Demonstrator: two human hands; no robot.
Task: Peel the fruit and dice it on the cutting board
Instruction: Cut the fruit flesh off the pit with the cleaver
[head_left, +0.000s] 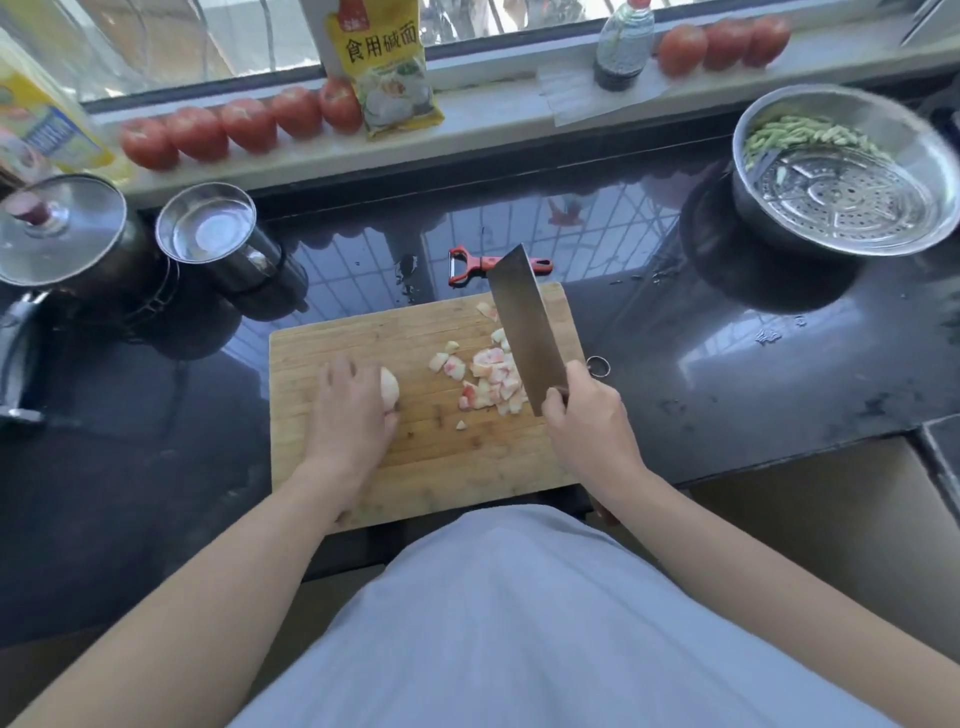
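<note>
A wooden cutting board (415, 467) lies on the dark counter in front of me. My left hand (348, 410) curls over a pale peeled fruit piece (389, 389) on the board's left half. My right hand (587, 421) grips the handle of a cleaver (524, 322), whose blade is raised and angled over the board's right side. A heap of diced pink-and-white fruit (488, 379) sits just left of the blade. A red peeler (483, 266) lies on the counter beyond the board.
A steel bowl with a steamer plate and green beans (841, 171) stands at the back right. At the left are a lidded pot (62, 228) and a steel cup (208, 223). Tomatoes (244, 124), a yellow packet (384, 67) and a bottle (623, 41) line the windowsill.
</note>
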